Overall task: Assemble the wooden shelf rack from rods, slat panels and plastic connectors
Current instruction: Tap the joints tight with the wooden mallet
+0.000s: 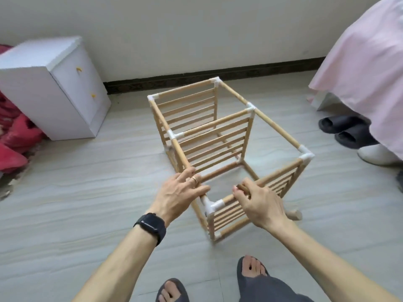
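Just beyond the sandalled feet (172,288), the left grip (181,192) is clenched round a long rod (181,155). The right grip (259,203) is wrapped round the top rod of the nearest slat panel (229,216). Between them sits a white corner connector (212,205). The rack (218,138) lies on its side on the floor (87,203), nearly whole. Pushing off-axis here would likely twist the frame, popping this joint or the far connector (214,81) loose, or nipping a finger.
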### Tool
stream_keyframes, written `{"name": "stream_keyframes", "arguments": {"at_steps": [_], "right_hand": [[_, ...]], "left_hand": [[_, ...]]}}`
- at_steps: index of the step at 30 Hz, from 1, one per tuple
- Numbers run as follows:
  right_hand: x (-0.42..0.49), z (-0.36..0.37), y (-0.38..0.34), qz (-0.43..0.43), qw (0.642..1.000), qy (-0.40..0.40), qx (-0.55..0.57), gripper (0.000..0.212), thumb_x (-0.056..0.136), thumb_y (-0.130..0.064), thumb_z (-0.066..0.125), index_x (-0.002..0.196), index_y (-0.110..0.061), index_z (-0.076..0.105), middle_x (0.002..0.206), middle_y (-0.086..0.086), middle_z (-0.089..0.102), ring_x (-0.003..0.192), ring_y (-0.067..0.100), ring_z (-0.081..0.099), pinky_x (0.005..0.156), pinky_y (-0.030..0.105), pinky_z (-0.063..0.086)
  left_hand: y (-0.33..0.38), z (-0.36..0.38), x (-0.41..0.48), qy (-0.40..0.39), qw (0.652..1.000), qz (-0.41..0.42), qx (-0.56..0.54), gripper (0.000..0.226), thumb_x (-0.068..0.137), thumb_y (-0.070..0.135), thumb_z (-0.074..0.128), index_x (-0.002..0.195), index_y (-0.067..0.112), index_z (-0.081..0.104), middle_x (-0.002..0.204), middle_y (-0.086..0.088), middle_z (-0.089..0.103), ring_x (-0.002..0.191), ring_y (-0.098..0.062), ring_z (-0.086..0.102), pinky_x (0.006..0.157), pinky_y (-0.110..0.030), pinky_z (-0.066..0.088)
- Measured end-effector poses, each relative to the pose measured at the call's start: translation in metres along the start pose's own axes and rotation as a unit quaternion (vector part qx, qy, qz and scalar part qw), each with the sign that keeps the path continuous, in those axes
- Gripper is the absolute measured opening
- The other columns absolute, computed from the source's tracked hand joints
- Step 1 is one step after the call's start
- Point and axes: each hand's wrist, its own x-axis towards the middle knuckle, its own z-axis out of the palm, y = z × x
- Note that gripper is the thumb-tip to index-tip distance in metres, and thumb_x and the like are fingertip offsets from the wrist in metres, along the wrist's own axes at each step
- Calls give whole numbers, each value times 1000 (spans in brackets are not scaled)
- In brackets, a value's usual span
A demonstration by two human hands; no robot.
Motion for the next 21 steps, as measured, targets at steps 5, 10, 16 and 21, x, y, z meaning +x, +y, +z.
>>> {"name": "stream_keyframes", "arguments": {"at_steps": [5,10,16,21], "right_hand": [[38,-33,53,88,995,10,-42,25,86,-54,34,86,-30,40,73,7,59,84,42,61,65,41,39],[73,-66,99,92,991,16,-100,19,101,-45,31,105,-34,46,103,21,70,95,45,63,71,42,39],[93,-99,117,95,984,16,-152,39,103,-57,29,126,-36,52,101,5,50,91,32,53,77,41,40],[69,-109,71,-35,965,199,-167,39,103,-50,45,111,-19,69,110,13,55,98,32,50,76,40,43]], "left_hand": [[46,1,30,-3,998,5,-57,35,88,7,70,115,28,69,102,-4,71,96,-27,63,69,-41,57],[60,-9,49,58,989,69,-119,30,97,36,61,124,23,64,112,-2,71,102,-23,64,83,-41,56],[-20,-4,7,-93,972,-192,-99,63,98,66,26,147,30,45,137,-6,57,128,-26,52,104,-44,47],[-27,5,3,-115,971,-202,-62,61,96,63,10,118,36,59,85,6,52,83,-17,51,74,-34,47]]}}
